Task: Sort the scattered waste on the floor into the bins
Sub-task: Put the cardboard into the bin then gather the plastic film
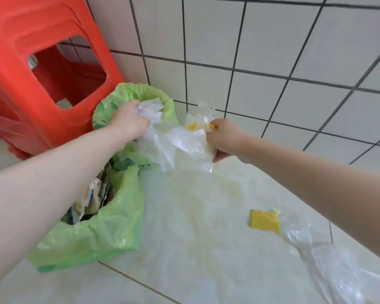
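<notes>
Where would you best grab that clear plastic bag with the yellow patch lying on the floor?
Probably the crumpled middle of the clear plastic bag, coming from above. It lies flat and limp on the floor, so no edge stands up; bunched folds give fingers something to pinch. Both hands are full now: the left hand and right hand grip other plastic.

two green-lined bins, one red stool, two hands

Head view, downward, near floor
</notes>
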Available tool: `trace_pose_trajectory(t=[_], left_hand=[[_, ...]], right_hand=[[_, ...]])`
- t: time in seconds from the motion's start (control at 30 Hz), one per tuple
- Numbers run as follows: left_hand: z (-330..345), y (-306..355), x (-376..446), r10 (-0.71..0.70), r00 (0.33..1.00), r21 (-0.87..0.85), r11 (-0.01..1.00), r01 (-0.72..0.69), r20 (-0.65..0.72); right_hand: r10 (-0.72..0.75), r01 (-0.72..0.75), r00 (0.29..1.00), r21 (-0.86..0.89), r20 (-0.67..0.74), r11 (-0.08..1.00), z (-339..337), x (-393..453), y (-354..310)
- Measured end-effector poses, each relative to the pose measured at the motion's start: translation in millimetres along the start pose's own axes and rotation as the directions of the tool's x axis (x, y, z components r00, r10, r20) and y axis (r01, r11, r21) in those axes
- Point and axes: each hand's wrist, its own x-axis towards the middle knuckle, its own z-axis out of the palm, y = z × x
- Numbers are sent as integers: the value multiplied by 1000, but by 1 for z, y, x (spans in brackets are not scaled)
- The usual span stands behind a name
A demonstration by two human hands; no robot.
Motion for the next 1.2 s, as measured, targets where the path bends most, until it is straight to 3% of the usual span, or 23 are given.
trace_pose_trajectory(t=[0.1, 0.17, 0.3, 0.37, 0.4, 0.47, 0.53, 0.57, 0.63, 0.7, 0.77, 0.83, 0.9, 0.97, 1.2], left_hand=[[-13, -7, 34, -24, 983, 10, 1000, 27, -183], [-20, -12, 55, 33, 959, 72, 997, -13, -283], [-19, -29, 94, 216, 844, 67, 975, -211, -490], [-14, -37, 113, 250, 791, -15, 950, -311, -559], [-10, -41, 121, 229, 798, -73, 944, -321, -557], [-2, -54, 134, 207, 873, -94, 957, -274, -442], [3, -70, 140, 309, 932, 89, 951, -298, -189], [4, -77, 141, 367, 930, 144, 922, -359, -31], [5, -89, 143, 363, 897, 182, 893, -412, 252], [8, -100, 148, 218, 840, 307, 861, -405, 497], [14, -106, 152, 40, 765, 443, 796, -413, 643], [21, -106, 152, -68, 729, 536, 725, -433, 681], [26, -104, 152, -76, 710, 564, 668, -485, 700], [23, -102, 155, -61, 712, 540, 697, -471, 700], [-10, -90, 165, 91, 834, 499, 764, -409, 544]], right_hand=[[-49, 48, 998, -8, -44, 999, 7, 38, -32], [-94, 89, 992, -57, -88, 994, 15, 65, -53], [-162, 164, 978, 10, -130, 986, 36, 111, -87], [-249, 246, 953, -42, -171, 968, 53, 131, -98], [-309, 291, 935, -121, -177, 949, 62, 141, -100], [-395, 342, 908, -305, -135, 889, 78, 158, -100], [-424, 363, 905, -466, -29, 807, 90, 175, -94], [-427, 378, 903, -549, 42, 746, 94, 181, -90], [-380, 403, 904, -683, 195, 609, 99, 190, -84], [-284, 413, 908, -763, 307, 497, 101, 195, -83], [-224, 410, 911, -804, 345, 431, 107, 202, -85], [-199, 387, 921, -842, 334, 376, 114, 210, -84], [-150, 371, 929, -855, 340, 362, 122, 217, -83], [-110, 376, 925, -839, 363, 395, 123, 220, -82], [-266, 397, 916, -767, 300, 504, 92, 213, -89]])
